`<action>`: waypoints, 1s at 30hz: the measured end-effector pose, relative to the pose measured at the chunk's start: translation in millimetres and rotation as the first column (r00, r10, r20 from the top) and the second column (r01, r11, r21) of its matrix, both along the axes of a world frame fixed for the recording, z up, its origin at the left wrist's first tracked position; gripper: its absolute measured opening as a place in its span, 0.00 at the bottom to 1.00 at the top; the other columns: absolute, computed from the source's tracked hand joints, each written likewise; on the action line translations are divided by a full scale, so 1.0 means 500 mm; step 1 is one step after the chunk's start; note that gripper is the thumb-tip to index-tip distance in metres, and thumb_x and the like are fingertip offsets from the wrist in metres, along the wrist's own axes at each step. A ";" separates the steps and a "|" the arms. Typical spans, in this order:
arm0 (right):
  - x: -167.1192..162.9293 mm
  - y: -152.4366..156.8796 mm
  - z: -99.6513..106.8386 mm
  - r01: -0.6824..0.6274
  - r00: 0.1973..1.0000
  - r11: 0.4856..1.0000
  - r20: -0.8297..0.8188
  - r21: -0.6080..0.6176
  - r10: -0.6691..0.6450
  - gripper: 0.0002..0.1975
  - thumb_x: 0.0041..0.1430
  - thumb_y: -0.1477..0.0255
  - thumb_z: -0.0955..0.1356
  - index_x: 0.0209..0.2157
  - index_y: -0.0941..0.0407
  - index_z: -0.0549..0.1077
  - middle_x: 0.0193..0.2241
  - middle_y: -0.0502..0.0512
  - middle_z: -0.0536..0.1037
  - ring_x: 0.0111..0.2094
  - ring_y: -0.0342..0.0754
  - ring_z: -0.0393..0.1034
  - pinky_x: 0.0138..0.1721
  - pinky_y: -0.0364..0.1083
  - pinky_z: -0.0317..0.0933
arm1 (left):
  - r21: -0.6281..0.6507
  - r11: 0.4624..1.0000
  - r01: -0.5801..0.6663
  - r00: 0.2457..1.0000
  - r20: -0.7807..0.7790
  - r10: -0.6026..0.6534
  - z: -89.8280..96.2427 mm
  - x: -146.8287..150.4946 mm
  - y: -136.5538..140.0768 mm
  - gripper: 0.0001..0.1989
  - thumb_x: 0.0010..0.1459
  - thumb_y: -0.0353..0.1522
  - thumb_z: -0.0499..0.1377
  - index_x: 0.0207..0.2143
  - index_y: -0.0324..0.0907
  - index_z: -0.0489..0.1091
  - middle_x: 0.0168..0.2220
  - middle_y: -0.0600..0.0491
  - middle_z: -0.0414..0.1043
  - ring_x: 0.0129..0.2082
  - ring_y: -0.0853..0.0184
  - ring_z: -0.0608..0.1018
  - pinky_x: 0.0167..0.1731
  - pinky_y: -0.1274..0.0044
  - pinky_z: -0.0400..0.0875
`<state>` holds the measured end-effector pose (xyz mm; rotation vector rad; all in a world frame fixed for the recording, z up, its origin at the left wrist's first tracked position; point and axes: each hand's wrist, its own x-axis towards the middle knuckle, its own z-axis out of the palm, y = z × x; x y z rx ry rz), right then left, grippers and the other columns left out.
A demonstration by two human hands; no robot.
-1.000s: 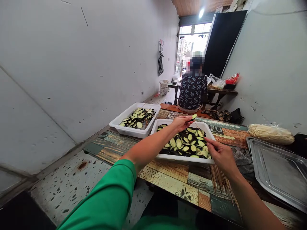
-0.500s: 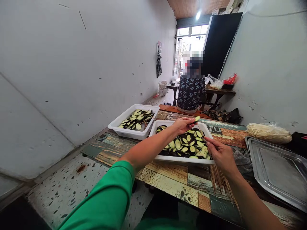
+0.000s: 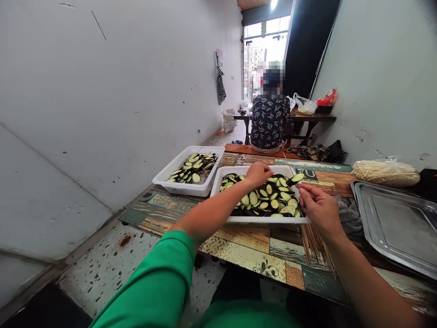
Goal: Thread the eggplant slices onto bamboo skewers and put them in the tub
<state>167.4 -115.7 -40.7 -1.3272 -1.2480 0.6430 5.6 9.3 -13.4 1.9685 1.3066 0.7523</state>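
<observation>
My right hand (image 3: 316, 202) pinches a thin wooden skewer (image 3: 287, 160) that slants up to the left. Eggplant slices (image 3: 298, 177) are threaded on it, near my fingertips. Over the white tray (image 3: 259, 220) of loose eggplant slices (image 3: 253, 198), my left hand (image 3: 257, 174) is low, its fingers drawn together. Whatever those fingers hold, if anything, is hidden. A bundle of bare skewers (image 3: 316, 248) lies on the table below my right hand.
A second white tray (image 3: 182, 189) with skewered eggplant stands at left. Metal trays (image 3: 399, 228), a grey cloth (image 3: 348, 216) and bagged enoki mushrooms (image 3: 385, 172) lie at right. A person (image 3: 270, 120) sits ahead, facing away, on a bench (image 3: 235, 149).
My left hand has let go of the eggplant slice and dropped toward the tray. The slice now sits on the skewer in my right hand, which has tilted upward. The view has shifted slightly.
</observation>
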 end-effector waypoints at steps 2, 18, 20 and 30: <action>0.000 -0.002 -0.002 -0.007 1.000 1.000 0.008 -0.001 0.007 0.21 0.53 0.59 0.67 0.41 0.61 0.76 0.18 0.48 0.67 0.18 0.40 0.58 0.18 0.40 0.50 | 0.123 0.990 0.072 0.949 -0.315 -0.030 -0.011 -0.011 0.010 0.09 0.51 0.34 0.60 0.31 0.38 0.77 0.31 0.48 0.76 0.34 0.66 0.73 0.33 0.78 0.64; -0.004 -0.009 0.004 -0.010 1.000 1.000 -0.009 0.004 0.010 0.17 0.54 0.61 0.67 0.39 0.59 0.75 0.18 0.46 0.66 0.17 0.38 0.56 0.17 0.39 0.50 | -0.332 0.927 0.175 0.985 0.061 -0.164 -0.058 -0.011 0.031 0.12 0.51 0.25 0.58 0.39 0.37 0.75 0.24 0.57 0.71 0.22 0.76 0.71 0.30 0.82 0.68; -0.004 -0.007 0.002 -0.014 1.000 1.000 -0.010 0.008 0.015 0.17 0.54 0.61 0.67 0.40 0.59 0.75 0.17 0.46 0.66 0.17 0.38 0.56 0.17 0.39 0.50 | -0.360 0.924 0.125 0.992 0.065 -0.109 -0.054 -0.009 0.031 0.12 0.50 0.22 0.57 0.38 0.37 0.74 0.23 0.57 0.70 0.21 0.77 0.70 0.29 0.82 0.69; -0.002 -0.005 0.004 -0.075 0.991 0.996 0.108 -0.053 0.080 0.20 0.53 0.60 0.66 0.39 0.61 0.76 0.16 0.47 0.65 0.17 0.39 0.55 0.16 0.40 0.48 | -0.643 0.758 0.114 0.944 0.308 0.120 -0.026 -0.015 0.037 0.07 0.51 0.24 0.53 0.29 0.37 0.70 0.22 0.54 0.68 0.22 0.70 0.73 0.32 0.74 0.72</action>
